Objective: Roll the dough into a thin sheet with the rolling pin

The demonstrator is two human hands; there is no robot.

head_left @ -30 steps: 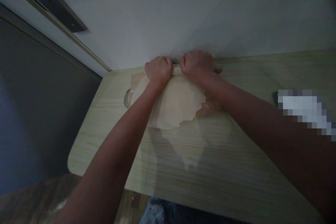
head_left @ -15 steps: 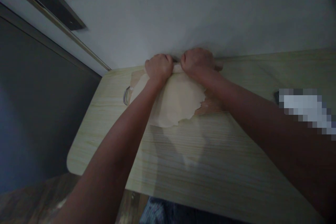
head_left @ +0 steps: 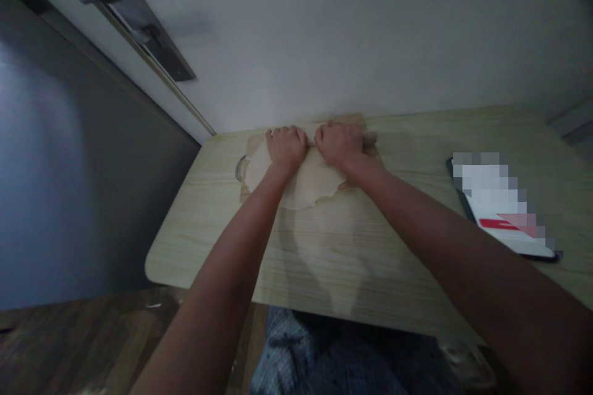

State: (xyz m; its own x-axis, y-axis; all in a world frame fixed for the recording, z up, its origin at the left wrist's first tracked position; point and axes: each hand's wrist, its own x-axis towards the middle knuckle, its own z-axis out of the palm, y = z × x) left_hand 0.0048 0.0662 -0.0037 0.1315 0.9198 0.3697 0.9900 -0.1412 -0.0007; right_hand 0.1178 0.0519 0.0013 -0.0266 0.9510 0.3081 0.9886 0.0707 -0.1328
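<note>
The left hand (head_left: 287,147) and right hand (head_left: 340,142) are holding the rolling pin (head_left: 370,138) on the dough (head_left: 312,185); uneven pressing could be tearing its near edge.

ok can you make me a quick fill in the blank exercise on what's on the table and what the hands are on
The bare left hand and bare right hand are curled over the pale wooden rolling pin, whose exposed outer end sticks out past the ____ hand.
The thin, cream, ragged-edged dough sheet lies on the flat brown wooden board, with a curved metal piece at its ____ end.
The bright bar on the flat, dark-edged, white-faced object is ____.

Missing words: right; left; red.
</note>
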